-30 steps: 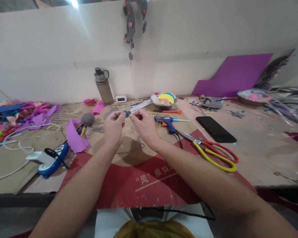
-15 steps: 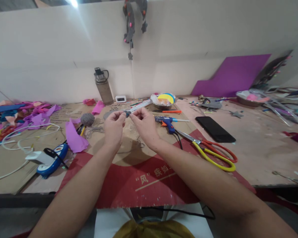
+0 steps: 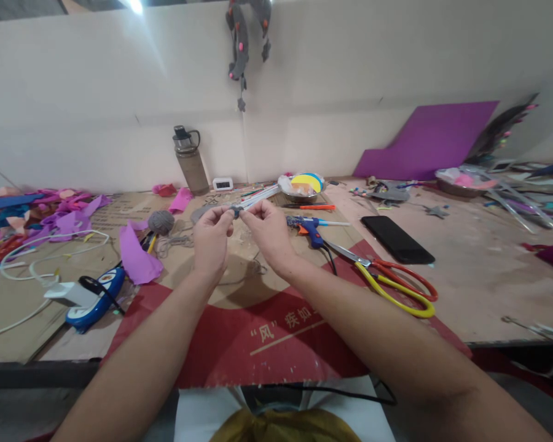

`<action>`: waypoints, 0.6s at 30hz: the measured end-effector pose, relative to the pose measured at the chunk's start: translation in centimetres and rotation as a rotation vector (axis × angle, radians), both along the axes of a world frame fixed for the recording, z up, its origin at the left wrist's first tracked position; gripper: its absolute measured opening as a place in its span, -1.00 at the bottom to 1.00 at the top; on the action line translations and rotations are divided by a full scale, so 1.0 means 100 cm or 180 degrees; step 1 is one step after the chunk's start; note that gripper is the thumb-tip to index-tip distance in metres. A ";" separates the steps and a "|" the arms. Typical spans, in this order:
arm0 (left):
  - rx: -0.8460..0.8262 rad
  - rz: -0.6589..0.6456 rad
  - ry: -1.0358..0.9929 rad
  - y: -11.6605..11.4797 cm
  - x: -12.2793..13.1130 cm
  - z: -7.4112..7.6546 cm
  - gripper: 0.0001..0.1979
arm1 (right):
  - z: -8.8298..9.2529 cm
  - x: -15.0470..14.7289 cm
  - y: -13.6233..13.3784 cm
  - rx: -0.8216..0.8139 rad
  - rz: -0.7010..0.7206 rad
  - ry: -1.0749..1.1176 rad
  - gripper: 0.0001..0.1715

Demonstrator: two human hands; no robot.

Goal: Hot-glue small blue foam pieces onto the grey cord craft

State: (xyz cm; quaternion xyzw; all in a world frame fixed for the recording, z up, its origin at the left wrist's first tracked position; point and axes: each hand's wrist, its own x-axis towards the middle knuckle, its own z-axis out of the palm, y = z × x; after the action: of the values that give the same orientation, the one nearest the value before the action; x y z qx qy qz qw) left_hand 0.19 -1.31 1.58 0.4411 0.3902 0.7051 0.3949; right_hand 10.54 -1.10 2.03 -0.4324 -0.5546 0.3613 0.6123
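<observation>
Both hands meet over the cardboard, pinching a small dark grey piece (image 3: 236,211) that looks like felt; its exact shape is too small to make out. My left hand (image 3: 212,236) grips its left side between thumb and forefinger. From the other side, my right hand (image 3: 268,235) holds it in a similar pinch. A thin strand of grey yarn (image 3: 258,267) lies on the cardboard below the hands. Just right of my right hand rests a blue glue gun (image 3: 312,233). A ball of grey yarn (image 3: 161,222) sits to the left.
Large scissors (image 3: 396,282) with red and yellow handles lie at the right beside a black phone (image 3: 396,239). Behind stand a bottle (image 3: 192,166) and a metal bowl (image 3: 300,195). A blue power strip (image 3: 96,301) with white cables and felt scraps (image 3: 141,255) occupy the left.
The view has shifted very slightly. Both hands keep their pinch on the small grey piece, with hardly any movement.
</observation>
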 end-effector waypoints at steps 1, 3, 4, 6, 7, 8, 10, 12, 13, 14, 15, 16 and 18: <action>0.0005 -0.0062 -0.0042 0.000 0.000 0.000 -0.91 | -0.001 0.000 0.001 0.0027 -0.0002 0.0025 -0.82; 0.0014 -0.0239 -0.0168 0.000 0.000 0.001 -0.91 | -0.002 0.000 0.002 0.0017 0.0026 0.0094 -0.84; 0.0013 -0.0346 -0.0251 0.000 0.000 0.001 -0.91 | -0.003 0.000 0.003 -0.0030 0.0077 0.0131 -0.85; -0.0040 -0.0556 -0.0417 0.000 0.000 0.003 -0.91 | -0.004 0.001 0.005 -0.0141 0.0277 0.0253 -0.81; -0.0098 -0.0647 -0.0467 0.000 -0.001 0.004 -0.91 | -0.004 0.002 0.007 -0.0185 0.0404 0.0322 -0.79; -0.0173 -0.0734 -0.0481 0.000 -0.002 0.004 -0.91 | -0.005 0.004 0.008 -0.0222 0.0510 0.0390 -0.80; -0.0334 -0.0902 -0.0410 0.001 -0.004 0.006 -0.91 | -0.005 0.007 0.010 -0.0278 0.0593 0.0485 -0.84; -0.0430 -0.1064 -0.0263 0.001 -0.006 0.007 -0.90 | -0.005 0.011 0.013 -0.0323 0.0519 0.0480 -0.86; -0.0438 -0.1113 -0.0183 0.001 -0.007 0.008 -0.89 | -0.006 0.014 0.014 -0.0325 0.0455 0.0458 -0.87; -0.0430 -0.1129 -0.0097 0.001 -0.008 0.008 -0.87 | -0.007 0.016 0.016 -0.0306 0.0401 0.0431 -0.87; -0.0408 -0.1109 0.0006 0.001 -0.009 0.009 -0.84 | -0.008 0.018 0.017 -0.0274 0.0360 0.0394 -0.87; -0.0379 -0.1051 0.0137 0.001 -0.009 0.009 -0.80 | -0.008 0.019 0.017 -0.0240 0.0332 0.0352 -0.87; -0.0307 -0.0841 0.0515 0.001 -0.010 0.010 -0.77 | -0.009 0.022 0.017 -0.0195 0.0302 0.0234 -0.87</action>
State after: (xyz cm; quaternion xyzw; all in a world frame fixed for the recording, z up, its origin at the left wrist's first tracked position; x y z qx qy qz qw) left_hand -0.81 -1.21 2.59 0.5245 0.3928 0.5897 0.4721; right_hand 12.75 0.59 1.13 -0.4106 -0.5402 0.4223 0.6010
